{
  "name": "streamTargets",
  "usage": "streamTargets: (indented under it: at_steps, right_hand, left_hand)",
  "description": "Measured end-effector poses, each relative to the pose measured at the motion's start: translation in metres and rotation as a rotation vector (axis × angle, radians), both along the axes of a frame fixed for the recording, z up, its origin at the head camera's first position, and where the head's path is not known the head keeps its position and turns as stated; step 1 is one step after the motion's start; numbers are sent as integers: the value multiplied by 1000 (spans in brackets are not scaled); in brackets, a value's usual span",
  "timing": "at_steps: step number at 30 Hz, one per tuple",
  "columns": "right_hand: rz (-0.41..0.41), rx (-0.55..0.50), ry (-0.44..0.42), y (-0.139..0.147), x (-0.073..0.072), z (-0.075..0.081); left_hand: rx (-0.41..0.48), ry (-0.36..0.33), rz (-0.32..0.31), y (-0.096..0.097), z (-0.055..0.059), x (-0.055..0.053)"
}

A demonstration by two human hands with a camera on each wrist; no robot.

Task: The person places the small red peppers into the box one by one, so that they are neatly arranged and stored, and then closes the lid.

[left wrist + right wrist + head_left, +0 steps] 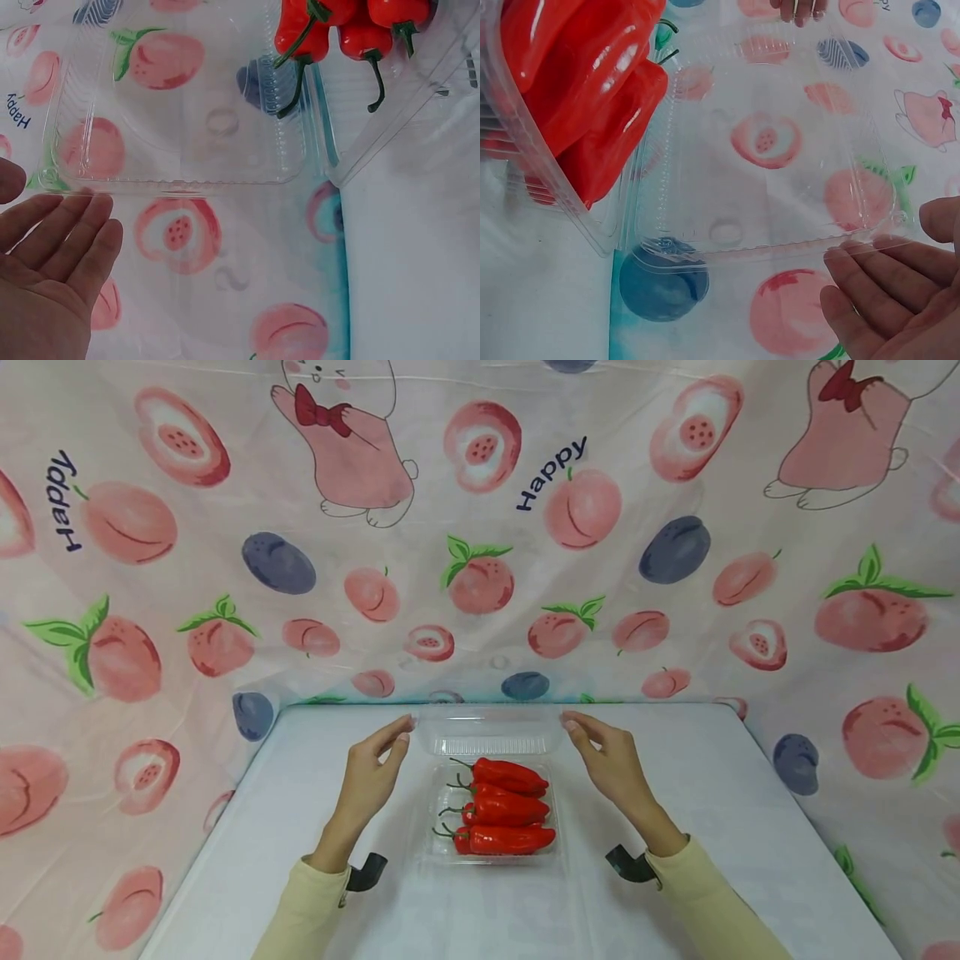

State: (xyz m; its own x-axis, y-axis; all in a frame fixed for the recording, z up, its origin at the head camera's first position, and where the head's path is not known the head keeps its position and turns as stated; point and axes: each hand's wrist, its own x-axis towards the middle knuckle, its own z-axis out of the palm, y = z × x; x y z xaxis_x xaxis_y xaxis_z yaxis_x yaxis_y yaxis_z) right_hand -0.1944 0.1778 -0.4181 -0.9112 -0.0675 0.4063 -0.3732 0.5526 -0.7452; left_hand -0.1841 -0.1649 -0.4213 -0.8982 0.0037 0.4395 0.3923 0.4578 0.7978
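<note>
Several red peppers [506, 839] with green stems lie side by side in a clear plastic container [491, 860]. Its hinged clear lid [487, 742] stands raised behind them at the far side. At the lid's left edge is my left hand [370, 774], its fairly straight fingertips touching or nearly touching the rim; the left wrist view shows the thumb apart from the fingers. My right hand [617, 767] mirrors it at the right edge, with extended fingers [885, 262] against the lid's rim and the thumb off it. Neither hand curls round the lid.
The container sits on a white table [645, 910]. A fruit-patterned cloth [480, 527] hangs behind the table and along both sides. Each wrist carries a small black camera mount, one on the left [367, 872] and one on the right [630, 864].
</note>
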Motion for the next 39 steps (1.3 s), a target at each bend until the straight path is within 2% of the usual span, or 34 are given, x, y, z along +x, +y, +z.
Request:
streamTargets:
  at_steps: [11,15,22,31,39]
  right_hand:
    - [-3,11,-87,-1,15,-13]
    - [-7,14,-105,-1,20,-16]
    - [-1,14,-103,0,26,-18]
    - [15,20,-102,2,29,-23]
    - [41,20,-85,4,29,-29]
  left_hand:
    - [-38,1,20,-1,-6,12]
    - [-41,-11,8,0,-8,16]
    - [-44,-48,-10,2,-10,20]
    - [-47,-54,-20,2,-14,20]
    - [-41,-82,-57,3,-22,21]
